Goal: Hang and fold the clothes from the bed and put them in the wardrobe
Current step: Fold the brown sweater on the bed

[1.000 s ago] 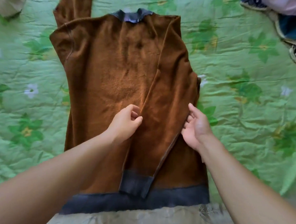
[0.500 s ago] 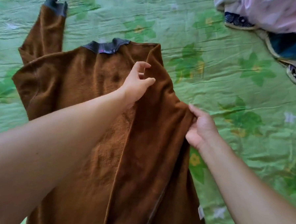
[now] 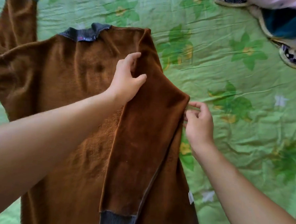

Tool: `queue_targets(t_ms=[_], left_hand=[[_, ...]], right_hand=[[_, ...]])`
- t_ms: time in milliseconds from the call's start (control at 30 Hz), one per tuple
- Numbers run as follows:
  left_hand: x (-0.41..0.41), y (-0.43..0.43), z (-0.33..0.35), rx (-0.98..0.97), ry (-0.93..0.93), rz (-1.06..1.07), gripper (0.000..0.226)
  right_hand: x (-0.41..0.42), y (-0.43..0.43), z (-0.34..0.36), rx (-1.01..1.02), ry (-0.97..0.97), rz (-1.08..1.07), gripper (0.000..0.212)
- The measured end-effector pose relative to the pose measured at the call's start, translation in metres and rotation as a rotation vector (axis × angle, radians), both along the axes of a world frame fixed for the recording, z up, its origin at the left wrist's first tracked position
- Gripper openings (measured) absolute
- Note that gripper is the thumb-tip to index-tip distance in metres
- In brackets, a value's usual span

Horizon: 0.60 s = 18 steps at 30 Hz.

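**A:** Position of the garment?

**B:** Brown fleece sweater (image 3: 68,77) lies flat on the bed (image 3: 231,82), on a green flowered sheet. Grey ribbed collar (image 3: 82,32) at the far end. One folded sleeve (image 3: 142,137) is laid down over the body, and its grey cuff (image 3: 115,220) points toward the near edge. The other sleeve (image 3: 16,22) runs out and away at the far left.

**A:** Hands?

**B:** Left hand (image 3: 126,80) is on the upper part of the folded sleeve, near the shoulder. Thumb and fingers are curled in, pinching a ridge of the fleece between them. Right hand (image 3: 200,126) sits at the sweater's outer edge, where the fold bulges. Its fingers (image 3: 195,105) are curled close together and touch that edge. Whether any cloth is caught between them, I cannot tell.

**A:** Anything blocking the view?

**B:** The left forearm (image 3: 48,127) crosses the sweater's body on a slant and hides a strip of it. The folded sleeve covers the body's right side. The right hand's fingertips are turned in against the edge, so the contact itself is masked.

**A:** Surroundings?

**B:** A pile of clothes (image 3: 285,25) lies at the far right corner, well apart from the sweater: pink cloth, dark teal cloth, a trim patterned in navy and white. A small white tag (image 3: 190,198) sticks out from the sweater's side seam onto the sheet.
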State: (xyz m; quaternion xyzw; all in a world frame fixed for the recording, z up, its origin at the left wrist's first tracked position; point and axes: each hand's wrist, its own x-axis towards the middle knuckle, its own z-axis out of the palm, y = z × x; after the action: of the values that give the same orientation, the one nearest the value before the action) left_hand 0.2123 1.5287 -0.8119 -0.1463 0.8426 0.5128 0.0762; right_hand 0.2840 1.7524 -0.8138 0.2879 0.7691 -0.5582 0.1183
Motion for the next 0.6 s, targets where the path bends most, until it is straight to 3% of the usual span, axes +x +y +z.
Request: queue_targets(t_ms=[67,167,267,333,500,600], left_hand=[[0.063,0.006,-0.001,-0.124,0.037,-0.107,0.062],[0.163,0.019,-0.001,-0.305,-0.005,-0.289,0.068],[0.234,0.034,-0.005,-0.632,-0.108,-0.432,0.077],[0.259,0.040,-0.008,-0.701,-0.199,-0.443,0.079],[0.269,0.044,-0.014,-0.743,-0.227,-0.436,0.078],[0.270,0.046,-0.014,-0.734,-0.224,-0.416,0.079]], right_hand=[[0.038,0.010,0.003,0.218,-0.074,0.188,0.023],[0.089,0.027,0.007,0.289,-0.287,0.499,0.011],[0.119,0.036,0.008,0.314,-0.343,0.677,0.010],[0.130,0.042,0.007,0.359,-0.322,0.693,0.016],[0.151,0.064,0.002,0.488,-0.266,0.468,0.037],[0.163,0.058,0.004,0.414,-0.264,0.421,0.040]])
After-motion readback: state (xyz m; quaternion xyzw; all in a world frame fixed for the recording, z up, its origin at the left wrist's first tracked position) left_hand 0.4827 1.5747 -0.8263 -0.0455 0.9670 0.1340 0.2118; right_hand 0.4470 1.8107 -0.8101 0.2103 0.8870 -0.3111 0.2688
